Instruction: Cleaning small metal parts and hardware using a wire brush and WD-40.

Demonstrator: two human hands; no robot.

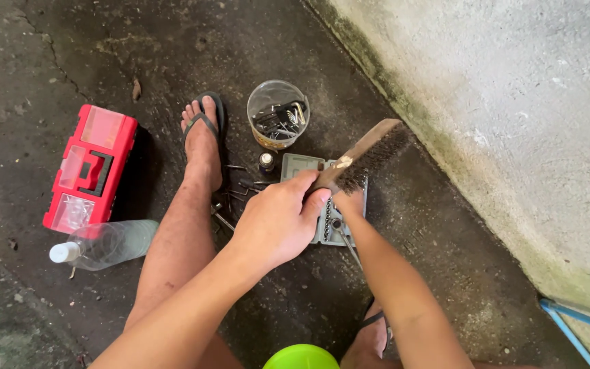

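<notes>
Left hand clenched round wire brush handle; long axis slanting up-right, bristles facing down. Right hand just beneath, mostly hidden, grip impossible to tell, over grey socket tray on concrete floor.

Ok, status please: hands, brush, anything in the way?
Left hand grips wire brush handle. Right hand mostly hidden beneath brush. Grey socket case directly below.

both forearms extended forward, left hand fisted, fingers curled, right hand mostly hidden behind it
</notes>
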